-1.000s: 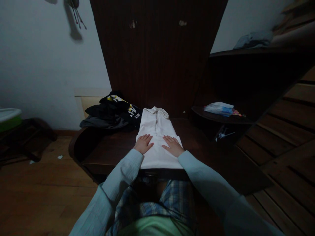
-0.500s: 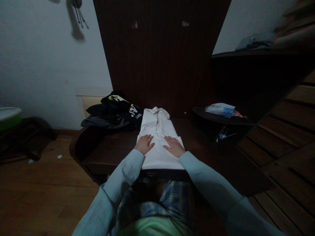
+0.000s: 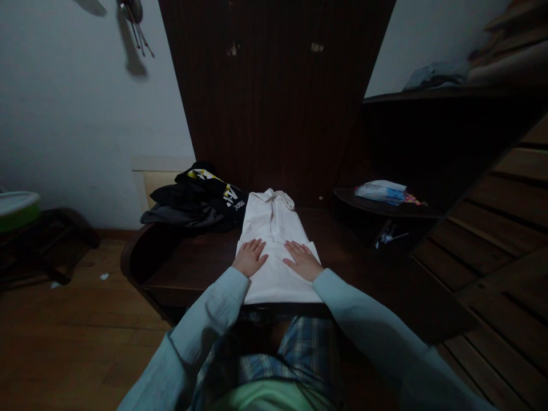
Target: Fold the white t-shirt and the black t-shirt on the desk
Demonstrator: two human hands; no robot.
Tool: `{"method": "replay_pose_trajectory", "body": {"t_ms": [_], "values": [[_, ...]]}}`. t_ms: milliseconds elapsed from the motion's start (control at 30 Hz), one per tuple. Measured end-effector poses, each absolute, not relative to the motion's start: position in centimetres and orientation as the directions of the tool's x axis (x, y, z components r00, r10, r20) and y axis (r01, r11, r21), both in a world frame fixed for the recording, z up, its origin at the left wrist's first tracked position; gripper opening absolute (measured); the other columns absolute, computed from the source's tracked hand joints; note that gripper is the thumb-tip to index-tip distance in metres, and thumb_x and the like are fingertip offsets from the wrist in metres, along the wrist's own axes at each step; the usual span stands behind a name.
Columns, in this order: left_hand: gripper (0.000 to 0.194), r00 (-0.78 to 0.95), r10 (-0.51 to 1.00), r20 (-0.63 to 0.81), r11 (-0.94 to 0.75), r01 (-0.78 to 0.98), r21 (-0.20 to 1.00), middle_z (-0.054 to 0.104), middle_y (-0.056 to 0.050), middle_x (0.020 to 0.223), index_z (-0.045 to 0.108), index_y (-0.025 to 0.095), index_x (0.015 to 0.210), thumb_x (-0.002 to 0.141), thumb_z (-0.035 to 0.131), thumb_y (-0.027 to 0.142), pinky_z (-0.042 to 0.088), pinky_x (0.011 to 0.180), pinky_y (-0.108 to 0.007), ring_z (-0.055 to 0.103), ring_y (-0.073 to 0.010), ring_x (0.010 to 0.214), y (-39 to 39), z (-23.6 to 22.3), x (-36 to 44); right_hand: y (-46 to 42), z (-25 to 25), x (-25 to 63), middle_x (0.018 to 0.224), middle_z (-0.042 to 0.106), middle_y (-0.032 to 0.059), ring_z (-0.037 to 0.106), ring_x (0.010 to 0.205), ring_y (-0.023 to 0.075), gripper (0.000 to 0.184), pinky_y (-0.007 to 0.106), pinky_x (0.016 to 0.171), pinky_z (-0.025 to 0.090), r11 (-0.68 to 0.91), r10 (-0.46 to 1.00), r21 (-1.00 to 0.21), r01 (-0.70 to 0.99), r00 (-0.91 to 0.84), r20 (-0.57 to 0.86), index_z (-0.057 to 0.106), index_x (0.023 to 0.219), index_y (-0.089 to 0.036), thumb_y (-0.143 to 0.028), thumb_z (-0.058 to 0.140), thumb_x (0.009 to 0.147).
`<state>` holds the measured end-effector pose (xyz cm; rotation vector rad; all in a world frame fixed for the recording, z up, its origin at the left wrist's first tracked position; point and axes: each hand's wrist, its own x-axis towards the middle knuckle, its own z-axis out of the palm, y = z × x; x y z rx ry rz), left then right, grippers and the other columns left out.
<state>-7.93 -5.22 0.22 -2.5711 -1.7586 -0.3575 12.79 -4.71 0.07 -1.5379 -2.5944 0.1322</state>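
The white garment (image 3: 276,279) lies folded on the dark wooden desk (image 3: 188,254), its long axis running from the desk's front edge toward its back. Judged by its drape, the garment is light, soft and flexible, with little stiffness beyond the collar; the matt cloth is probably not slippery, and breakage is not a concern. The likely risk is loss of shape, since loose layers can shift or crease. Suitable hold points are the 2 long sides, with the fingers slid beneath every layer and the thumbs on top; lifting by the collar alone would probably open the folds. In appearance, the garment is plain white and narrow, with the collar (image 3: 274,197) standing slightly raised toward the desk's back and a lengthwise seam or placket below it. A crosswise fold edge passes near the fingertips, and the section nearest the desk's front edge lies smooth. The left hand (image 3: 250,260) and the right hand (image 3: 303,261) are apart from each other, both palm down on the garment, fingers extended and slightly spread, clamped on nothing. Dark clothing (image 3: 192,200) with white and yellow print is heaped toward the desk's left end; whether it touches the garment cannot be determined.
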Motion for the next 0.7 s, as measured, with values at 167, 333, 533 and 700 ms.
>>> {"method": "replay_pose_trajectory", "body": {"t_ms": [167, 333, 533, 700], "values": [[0.047, 0.380, 0.900, 0.214, -0.421, 0.884, 0.201, 0.036, -0.010, 0.135, 0.039, 0.018, 0.125, 0.083, 0.037, 0.039, 0.026, 0.101, -0.044, 0.030, -0.0239, 0.125, -6.6, 0.2, -8.3, -6.1, 0.2, 13.5, 0.141, 0.024, 0.0087, 0.016, 0.130, 0.0195, 0.058, 0.038, 0.105, 0.013, 0.483, 0.875, -0.186, 0.856, -0.482, 0.053, 0.028, 0.134, -0.015, -0.048, 0.024, 0.086], [0.043, 0.389, 0.854, 0.345, -0.507, 0.771, 0.386, 0.039, -0.007, 0.134, 0.040, 0.020, 0.125, 0.083, 0.036, 0.028, 0.030, 0.101, -0.034, 0.035, -0.0176, 0.122, -10.6, 0.1, -11.6, -9.6, 0.2, 17.9, 0.141, 0.024, 0.0093, 0.019, 0.129, 0.0205, 0.066, 0.040, 0.104, 0.017, 0.504, 0.848, -0.279, 0.818, -0.529, -0.020, 0.027, 0.134, -0.019, -0.055, 0.036, 0.079], [0.070, 0.504, 0.845, 0.180, -0.535, 0.792, 0.295, 0.036, -0.002, 0.136, 0.034, 0.025, 0.129, 0.061, 0.041, 0.010, 0.027, 0.101, -0.042, 0.029, -0.0217, 0.125, -16.6, -0.5, -15.3, -14.6, -1.9, 22.8, 0.141, 0.023, 0.0087, 0.018, 0.129, 0.0249, 0.078, 0.045, 0.104, 0.017, 0.602, 0.789, -0.240, 0.761, -0.614, 0.034, 0.028, 0.134, -0.022, -0.052, 0.056, 0.068], [0.083, 0.469, 0.858, 0.208, -0.503, 0.851, 0.154, 0.030, -0.005, 0.139, 0.026, 0.024, 0.134, 0.055, 0.043, 0.003, 0.027, 0.099, -0.042, 0.024, -0.0231, 0.128, -16.8, -2.1, -14.7, -15.2, -4.8, 21.4, 0.135, 0.037, 0.0076, 0.030, 0.125, 0.0224, 0.055, 0.046, 0.101, 0.024, 0.533, 0.827, -0.106, 0.840, -0.489, 0.278, 0.038, 0.129, -0.022, -0.020, 0.043, 0.074]]}}
